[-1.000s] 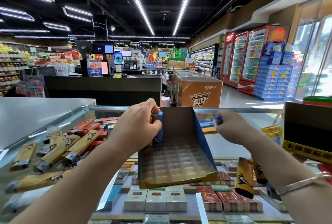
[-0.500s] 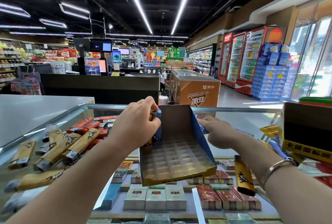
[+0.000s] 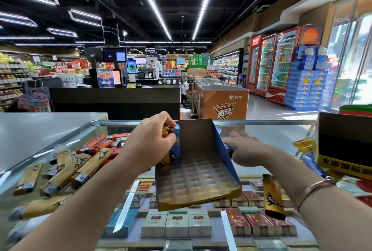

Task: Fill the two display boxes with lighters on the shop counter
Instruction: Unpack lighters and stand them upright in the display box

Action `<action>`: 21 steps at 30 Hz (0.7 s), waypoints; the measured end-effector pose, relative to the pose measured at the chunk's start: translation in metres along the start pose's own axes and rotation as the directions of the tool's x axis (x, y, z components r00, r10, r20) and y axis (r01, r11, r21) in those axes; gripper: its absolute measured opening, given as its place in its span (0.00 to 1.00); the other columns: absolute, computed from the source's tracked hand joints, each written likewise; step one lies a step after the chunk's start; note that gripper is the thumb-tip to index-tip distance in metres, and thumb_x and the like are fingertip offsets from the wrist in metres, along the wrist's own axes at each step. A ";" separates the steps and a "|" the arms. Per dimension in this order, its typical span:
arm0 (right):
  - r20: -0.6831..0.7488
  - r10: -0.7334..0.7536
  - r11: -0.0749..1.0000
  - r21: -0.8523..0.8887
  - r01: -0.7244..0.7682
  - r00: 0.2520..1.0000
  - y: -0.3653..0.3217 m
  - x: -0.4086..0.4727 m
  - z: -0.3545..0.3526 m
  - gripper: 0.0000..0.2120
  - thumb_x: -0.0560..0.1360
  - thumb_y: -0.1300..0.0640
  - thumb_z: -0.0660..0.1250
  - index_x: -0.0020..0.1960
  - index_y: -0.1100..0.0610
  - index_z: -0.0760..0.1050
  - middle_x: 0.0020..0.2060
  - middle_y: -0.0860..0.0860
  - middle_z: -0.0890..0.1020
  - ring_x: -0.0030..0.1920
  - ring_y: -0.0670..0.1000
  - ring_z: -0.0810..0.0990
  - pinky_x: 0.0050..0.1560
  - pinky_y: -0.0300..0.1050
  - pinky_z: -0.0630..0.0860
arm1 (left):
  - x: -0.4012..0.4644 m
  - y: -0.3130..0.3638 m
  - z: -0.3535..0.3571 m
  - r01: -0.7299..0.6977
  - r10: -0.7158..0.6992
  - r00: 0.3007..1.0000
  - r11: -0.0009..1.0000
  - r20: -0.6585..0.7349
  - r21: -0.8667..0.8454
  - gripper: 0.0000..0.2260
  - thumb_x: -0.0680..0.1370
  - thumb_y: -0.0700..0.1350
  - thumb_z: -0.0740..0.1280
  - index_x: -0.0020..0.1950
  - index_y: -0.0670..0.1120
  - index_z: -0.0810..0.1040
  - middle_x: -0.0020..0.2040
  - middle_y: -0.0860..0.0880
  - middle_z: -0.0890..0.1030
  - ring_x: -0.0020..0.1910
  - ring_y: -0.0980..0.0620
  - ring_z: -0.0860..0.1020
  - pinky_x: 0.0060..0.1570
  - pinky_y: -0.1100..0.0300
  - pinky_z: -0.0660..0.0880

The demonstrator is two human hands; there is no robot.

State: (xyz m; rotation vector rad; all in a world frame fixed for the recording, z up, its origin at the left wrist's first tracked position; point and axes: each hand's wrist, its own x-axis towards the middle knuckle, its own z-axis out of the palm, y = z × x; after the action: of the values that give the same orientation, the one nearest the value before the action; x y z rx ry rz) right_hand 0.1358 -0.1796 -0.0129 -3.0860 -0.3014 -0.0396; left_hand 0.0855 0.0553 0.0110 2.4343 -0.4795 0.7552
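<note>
An open display box point(image 3: 201, 200) with blue sides, a gold front lip and a clear grid insert stands on the glass counter in front of me. My left hand point(image 3: 149, 146) grips a bunch of lighters, blue and yellow, against the box's left wall. My right hand point(image 3: 245, 149) lies against the right wall with a blue lighter under its fingers. A heap of yellow and orange lighters point(image 3: 66, 166) covers the counter to the left. One yellow lighter point(image 3: 273, 196) lies to the right of the box. A second display box point(image 3: 346, 144) stands at the far right.
Under the glass counter top point(image 3: 271, 136) lie rows of cigarette packs point(image 3: 177, 224). A grey counter surface point(image 3: 40, 130) adjoins on the left. Beyond are a dark checkout desk point(image 3: 114, 98), an orange chest freezer point(image 3: 221, 100) and drink fridges point(image 3: 271, 63) on the right.
My right hand has come in from the right with the blue lighter to the box's right wall. My left hand stays at the left wall with its lighters.
</note>
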 end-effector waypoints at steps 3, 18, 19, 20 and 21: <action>0.089 -0.006 0.999 -0.041 0.010 0.996 -0.001 -0.006 -0.006 0.17 0.74 0.61 0.58 0.61 0.52 0.67 0.59 0.53 0.68 0.61 0.54 0.61 0.59 0.55 0.60 | -0.001 0.000 0.001 -0.001 0.002 1.000 1.000 0.012 -0.020 0.06 0.76 0.46 0.65 0.48 0.55 0.69 0.54 0.52 0.77 0.51 0.53 0.73 0.46 0.58 0.72; 0.042 0.038 0.890 0.454 -0.053 0.998 0.007 -0.032 -0.028 0.14 0.68 0.60 0.70 0.50 0.54 0.69 0.40 0.54 0.75 0.34 0.50 0.75 0.28 0.37 0.74 | -0.002 0.001 0.002 -0.001 0.007 0.998 0.996 0.065 -0.086 0.06 0.76 0.47 0.66 0.48 0.56 0.70 0.55 0.52 0.77 0.51 0.53 0.74 0.46 0.57 0.75; -0.020 0.059 0.849 0.528 -0.040 0.998 0.009 -0.033 -0.031 0.13 0.68 0.61 0.70 0.50 0.54 0.69 0.39 0.55 0.75 0.32 0.50 0.75 0.27 0.38 0.74 | -0.002 0.002 0.001 -0.006 0.015 0.996 0.994 0.083 -0.105 0.06 0.75 0.47 0.66 0.49 0.56 0.71 0.55 0.52 0.77 0.51 0.53 0.74 0.47 0.57 0.76; -0.103 0.084 0.797 0.604 -0.005 0.991 0.010 -0.034 -0.034 0.13 0.68 0.62 0.70 0.49 0.55 0.69 0.38 0.56 0.75 0.31 0.51 0.75 0.26 0.39 0.73 | -0.003 0.003 0.001 -0.011 0.025 0.994 0.992 0.106 -0.128 0.07 0.75 0.47 0.66 0.50 0.57 0.71 0.56 0.52 0.76 0.51 0.53 0.75 0.48 0.57 0.76; -0.200 0.111 0.739 0.671 0.054 0.973 0.010 -0.035 -0.039 0.12 0.68 0.62 0.70 0.48 0.56 0.70 0.37 0.57 0.75 0.30 0.51 0.74 0.25 0.40 0.72 | -0.003 0.004 0.001 -0.015 0.036 0.990 0.988 0.133 -0.153 0.07 0.75 0.48 0.67 0.50 0.58 0.71 0.57 0.53 0.76 0.52 0.54 0.75 0.48 0.57 0.77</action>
State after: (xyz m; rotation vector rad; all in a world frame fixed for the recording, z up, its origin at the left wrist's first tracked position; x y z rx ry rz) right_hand 0.1027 -0.1981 0.0242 -2.3233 -0.1957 -0.2290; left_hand 0.0813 0.0518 0.0099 2.3493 -0.5998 0.5448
